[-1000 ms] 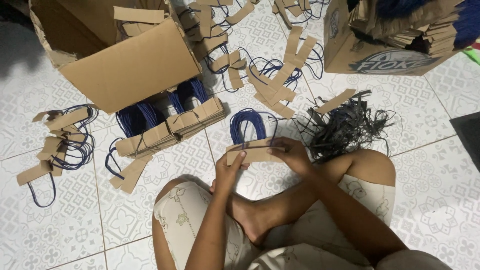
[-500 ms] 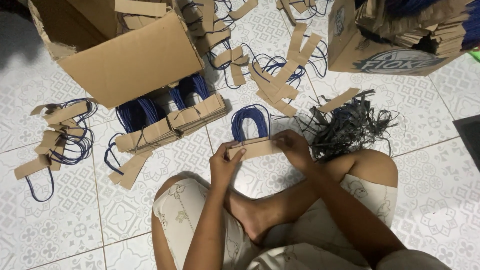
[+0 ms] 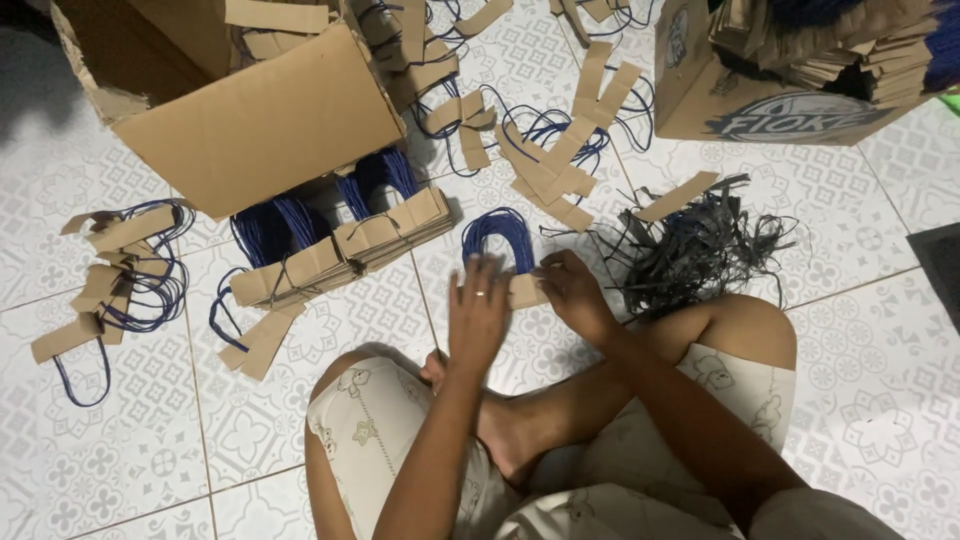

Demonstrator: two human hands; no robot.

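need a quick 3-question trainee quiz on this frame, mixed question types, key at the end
1. True or false: both the left hand and the right hand rest on the cardboard strip stack with blue cord loops.
2. What lies just right of the right hand? A) black string pile B) a pair of scissors C) a roll of tape
3. Fill in: the tied bundles of strips lie in front of the open ____ box at upper left.

Key: 1 true; 2 A; 3 cardboard
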